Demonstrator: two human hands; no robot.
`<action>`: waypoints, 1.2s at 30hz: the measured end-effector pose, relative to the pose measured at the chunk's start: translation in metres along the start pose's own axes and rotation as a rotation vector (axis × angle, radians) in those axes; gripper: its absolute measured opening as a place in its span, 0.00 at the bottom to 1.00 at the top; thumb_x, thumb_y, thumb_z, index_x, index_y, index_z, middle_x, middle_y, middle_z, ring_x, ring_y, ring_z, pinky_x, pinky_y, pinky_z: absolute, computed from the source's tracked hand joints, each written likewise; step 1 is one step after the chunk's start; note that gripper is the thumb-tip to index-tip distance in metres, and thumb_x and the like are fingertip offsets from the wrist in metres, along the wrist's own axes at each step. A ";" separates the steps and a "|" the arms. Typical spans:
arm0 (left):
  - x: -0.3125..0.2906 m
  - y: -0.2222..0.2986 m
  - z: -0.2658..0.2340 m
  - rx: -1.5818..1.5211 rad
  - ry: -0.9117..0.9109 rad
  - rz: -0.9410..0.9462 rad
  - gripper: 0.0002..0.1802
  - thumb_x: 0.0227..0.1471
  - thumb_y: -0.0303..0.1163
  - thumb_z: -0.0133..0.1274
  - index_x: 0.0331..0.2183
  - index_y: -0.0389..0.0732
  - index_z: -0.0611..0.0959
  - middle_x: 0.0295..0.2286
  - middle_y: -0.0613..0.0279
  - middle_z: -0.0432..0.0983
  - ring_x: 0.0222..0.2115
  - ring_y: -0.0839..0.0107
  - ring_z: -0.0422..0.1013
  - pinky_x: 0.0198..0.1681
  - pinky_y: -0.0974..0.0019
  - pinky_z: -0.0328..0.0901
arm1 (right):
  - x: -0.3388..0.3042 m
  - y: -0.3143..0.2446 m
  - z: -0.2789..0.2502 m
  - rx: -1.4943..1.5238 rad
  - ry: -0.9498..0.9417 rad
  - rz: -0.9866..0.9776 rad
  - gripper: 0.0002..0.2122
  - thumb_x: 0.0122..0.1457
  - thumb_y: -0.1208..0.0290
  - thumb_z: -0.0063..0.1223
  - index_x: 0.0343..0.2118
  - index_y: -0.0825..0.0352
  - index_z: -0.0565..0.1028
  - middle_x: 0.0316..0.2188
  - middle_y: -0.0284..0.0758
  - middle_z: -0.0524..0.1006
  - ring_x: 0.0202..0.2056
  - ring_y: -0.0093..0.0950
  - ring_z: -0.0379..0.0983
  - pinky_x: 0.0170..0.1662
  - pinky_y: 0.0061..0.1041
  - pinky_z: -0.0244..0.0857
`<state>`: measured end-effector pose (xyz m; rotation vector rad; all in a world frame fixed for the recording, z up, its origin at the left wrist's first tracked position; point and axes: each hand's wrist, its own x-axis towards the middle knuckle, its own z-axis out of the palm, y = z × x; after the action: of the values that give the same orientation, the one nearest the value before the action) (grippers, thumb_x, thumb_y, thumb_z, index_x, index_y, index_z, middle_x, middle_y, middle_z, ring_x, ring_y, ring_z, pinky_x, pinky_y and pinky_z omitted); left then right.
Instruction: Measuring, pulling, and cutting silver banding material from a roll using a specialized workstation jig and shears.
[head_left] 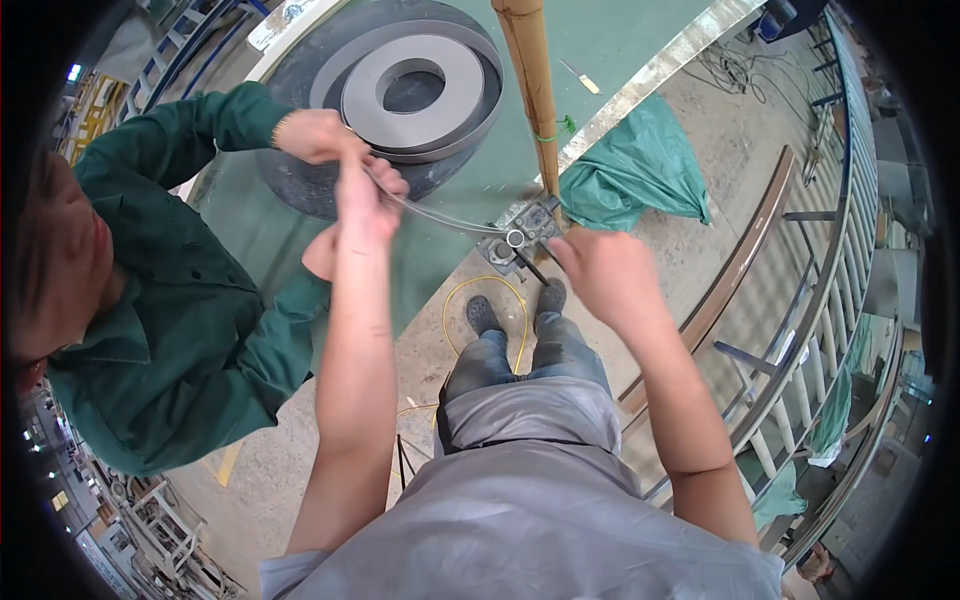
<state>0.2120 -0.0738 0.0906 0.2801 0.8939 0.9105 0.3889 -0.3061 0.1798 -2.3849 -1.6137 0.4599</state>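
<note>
Grey strip [440,217], thin and slightly bowed, spans the green table [425,265] between a worker's left hand [372,195] and a metal fixture [535,220], its long axis sloping from upper left down to the right. At far left, one co-worker in a green jacket [170,330] leans in, one co-worker's hand [312,135] so close to the worker's left that contact cannot be told. The left hand, blurred, appears closed around the strip's upper end and is the nearer of the worker's two to its length, which leads away to the right. Behind it on the table sits one pale flat ring [465,90] inside a larger upright-walled hoop [490,130], both over a dark round slab [290,185]. Mid-frame, one bamboo pole [530,75] comes down beside the single fixture, which stands at the table's edge and takes the strip's lower end; two dark shoes [483,315] show on the floor below. The right hand [612,280], well apart from the left, is curled just beside the fixture, on the side away from the strip; whether it grips a part there cannot be told. Farther right lie one crumpled green sheet [645,165] and one long brown beam [735,255], with a metal railing [845,240] curving past.
</note>
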 end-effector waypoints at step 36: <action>-0.129 -0.069 -0.184 0.353 0.387 0.019 0.09 0.56 0.33 0.52 0.35 0.37 0.77 0.28 0.60 0.77 0.25 0.71 0.73 0.31 0.68 0.70 | 0.011 0.000 0.066 0.504 -0.548 -0.373 0.08 0.55 0.72 0.55 0.34 0.70 0.77 0.24 0.40 0.78 0.24 0.27 0.73 0.29 0.24 0.66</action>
<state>0.0713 -0.2432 0.0083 0.4236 1.4167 0.8347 0.3681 -0.2950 0.1172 -1.6201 -1.8090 1.3356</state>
